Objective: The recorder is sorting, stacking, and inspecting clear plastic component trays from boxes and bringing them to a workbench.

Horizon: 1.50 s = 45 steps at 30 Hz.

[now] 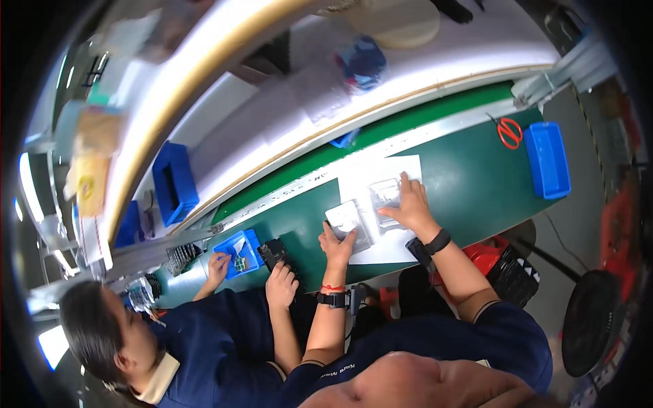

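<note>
Two clear plastic trays or shells lie side by side on white paper [381, 255] on the green table. My left hand [337, 246] grips the near end of the left clear plastic tray [347, 219], thumb and fingers at its two sides. Around the right clear plastic tray [386, 194], my right hand [413, 209] has its thumb at the near side and its fingers at the far right corner. Glare hides what, if anything, is inside the trays.
On my left a co-worker holds a black part [273, 253] and reaches over a blue bin [239, 253] with small pieces. Orange-handled scissors [509, 133] and another blue bin [547, 160] are at the right end. A shelf edge [381, 102] runs along the back.
</note>
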{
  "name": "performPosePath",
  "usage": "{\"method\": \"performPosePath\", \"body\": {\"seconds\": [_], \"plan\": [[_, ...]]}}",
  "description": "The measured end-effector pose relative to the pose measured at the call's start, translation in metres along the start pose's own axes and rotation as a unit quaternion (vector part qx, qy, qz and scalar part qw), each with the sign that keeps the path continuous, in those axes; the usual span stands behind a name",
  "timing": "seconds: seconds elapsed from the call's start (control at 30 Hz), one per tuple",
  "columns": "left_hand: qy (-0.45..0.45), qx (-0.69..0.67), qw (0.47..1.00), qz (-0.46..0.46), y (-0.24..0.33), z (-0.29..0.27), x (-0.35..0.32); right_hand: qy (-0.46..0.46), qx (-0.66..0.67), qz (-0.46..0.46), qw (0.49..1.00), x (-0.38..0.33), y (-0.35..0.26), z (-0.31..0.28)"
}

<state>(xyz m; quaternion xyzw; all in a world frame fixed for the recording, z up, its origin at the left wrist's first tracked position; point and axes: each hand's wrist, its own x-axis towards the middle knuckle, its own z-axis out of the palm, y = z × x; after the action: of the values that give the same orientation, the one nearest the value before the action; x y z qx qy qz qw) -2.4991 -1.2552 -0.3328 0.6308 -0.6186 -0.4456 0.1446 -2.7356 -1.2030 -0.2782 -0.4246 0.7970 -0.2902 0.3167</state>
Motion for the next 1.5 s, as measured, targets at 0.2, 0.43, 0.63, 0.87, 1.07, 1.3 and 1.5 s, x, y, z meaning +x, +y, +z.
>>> {"method": "performPosePath", "body": {"seconds": [0.2, 0.43, 0.63, 0.87, 1.07, 1.3, 1.5], "plan": [[0.079, 0.021, 0.996, -0.031, 0.041, -0.013, -0.028, 0.054, -0.047, -0.034, 0.997, 0.003, 0.002, 0.002], [0.088, 0.021, 0.993, 0.071, -0.030, -0.060, -0.134, 0.037, -0.047, -0.067, 0.996, 0.030, 0.021, 0.020], [-0.053, -0.065, 0.987, -0.134, -0.091, -0.105, -0.226, -0.158, -0.048, -0.280, 0.946, 0.004, -0.073, -0.003], [0.202, -0.088, 0.942, -0.253, -0.219, -0.119, -0.309, -0.621, -0.245, -0.356, 0.654, -0.134, -0.190, 0.097], [0.264, -0.237, 0.870, -0.343, -0.336, -0.115, -0.397, -0.737, -0.241, -0.283, 0.565, -0.237, -0.216, 0.204], [0.444, -0.350, 0.660, -0.494, -0.418, -0.065, -0.544, -0.642, -0.280, -0.563, 0.439, -0.410, -0.329, 0.306], [0.497, -0.431, 0.497, -0.566, -0.405, 0.020, -0.632, -0.616, -0.327, -0.645, 0.313, -0.514, -0.366, 0.413]]}}
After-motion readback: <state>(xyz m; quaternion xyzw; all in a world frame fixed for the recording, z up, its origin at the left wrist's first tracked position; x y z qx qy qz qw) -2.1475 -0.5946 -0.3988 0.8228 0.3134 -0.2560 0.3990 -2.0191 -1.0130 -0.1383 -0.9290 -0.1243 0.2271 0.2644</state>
